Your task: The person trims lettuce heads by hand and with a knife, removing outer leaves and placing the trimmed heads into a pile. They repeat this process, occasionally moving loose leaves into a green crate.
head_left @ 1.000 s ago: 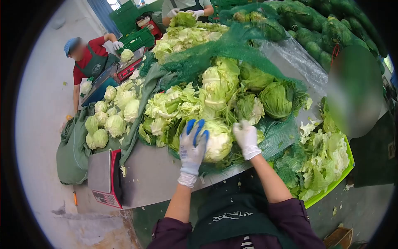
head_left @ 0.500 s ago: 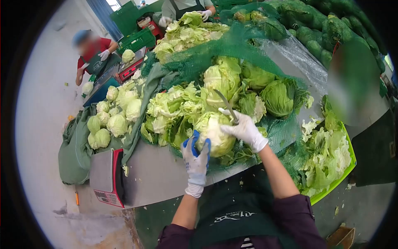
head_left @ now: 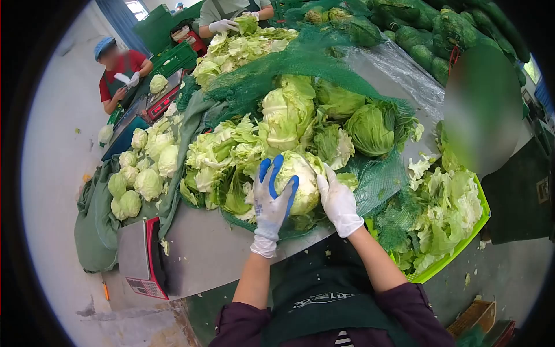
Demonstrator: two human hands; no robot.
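Observation:
My left hand (head_left: 273, 199), in a white glove with blue fingertips, grips the left side of a pale, partly stripped cabbage (head_left: 302, 188). Its fingers are spread over the leaves. At the cabbage's right side is my right hand (head_left: 340, 202), in a white glove, its fingers pressed against the outer leaves. No knife can be made out in it. Behind the held cabbage stand a tall leafy cabbage (head_left: 283, 110) and a round green one (head_left: 370, 130). Loose leaves (head_left: 219, 156) are heaped to the left, and green netting (head_left: 376, 179) lies around the pile.
A scale (head_left: 136, 254) stands at the table's left edge, near trimmed cabbages (head_left: 148, 184) on green cloth. A lime-green crate (head_left: 457, 254) of leaves is at right. Two people (head_left: 124, 72) (head_left: 234, 14) work beyond. Filled green net sacks (head_left: 416, 37) lie at back right.
The curved knife seen in my right hand is out of sight. That hand has come lower against the cabbage's right side. The whole view has shifted, and the far person in red now holds something white.

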